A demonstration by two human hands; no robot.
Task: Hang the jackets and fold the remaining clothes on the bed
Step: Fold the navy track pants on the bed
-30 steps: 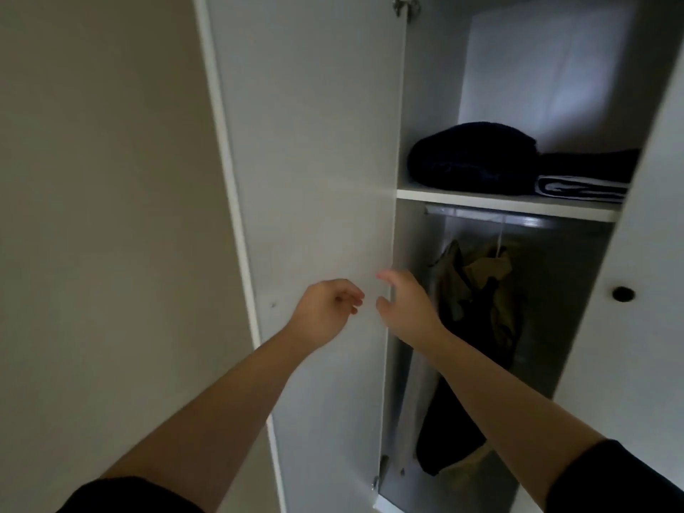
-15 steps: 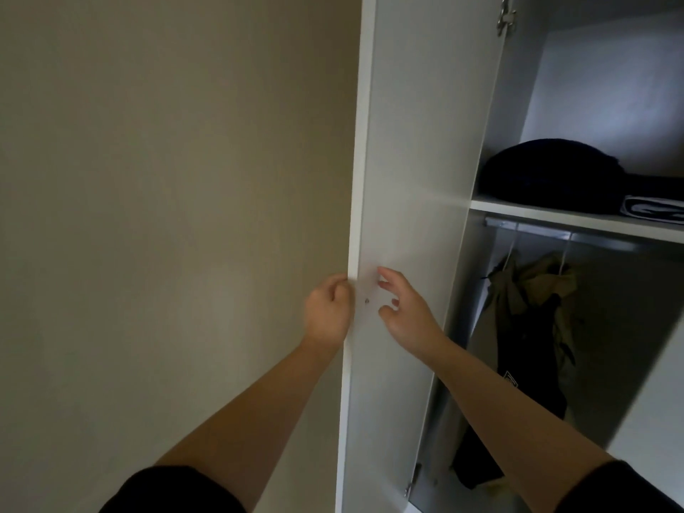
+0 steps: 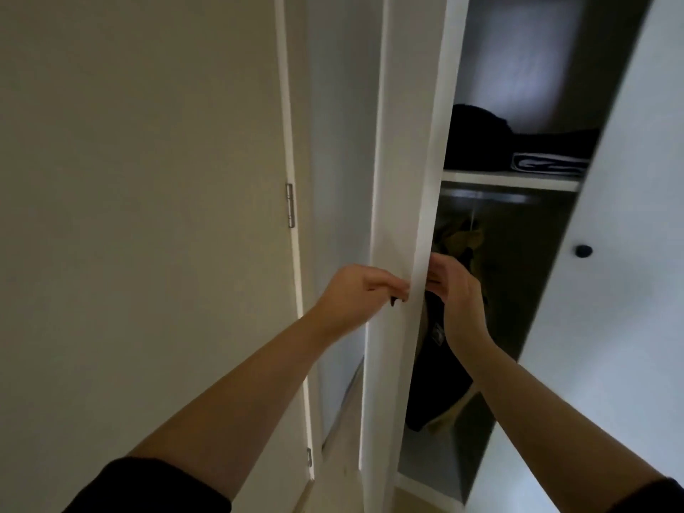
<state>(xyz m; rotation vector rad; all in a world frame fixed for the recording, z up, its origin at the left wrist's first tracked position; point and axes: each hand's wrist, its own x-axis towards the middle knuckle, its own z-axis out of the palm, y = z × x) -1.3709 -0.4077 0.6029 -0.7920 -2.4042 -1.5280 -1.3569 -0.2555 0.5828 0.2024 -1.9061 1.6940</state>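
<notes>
A: Hands?
B: Left hand [image 3: 364, 290] pinches the dark knob [image 3: 396, 299] on the wardrobe door [image 3: 403, 172], frame centre. Right hand [image 3: 457, 298] curls behind the door's edge; cannot tell whether it grips.
A: Jacket?
B: Jacket [image 3: 436, 390] hangs inside the wardrobe, centre right.

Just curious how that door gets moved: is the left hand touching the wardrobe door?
Touching. The head view shows the left hand, its fingers curled on a small dark knob, right against the wardrobe door.

Edge-on wardrobe door [image 3: 401, 161] narrows the opening; hanging jacket [image 3: 433, 383] crowds the gap.
</notes>
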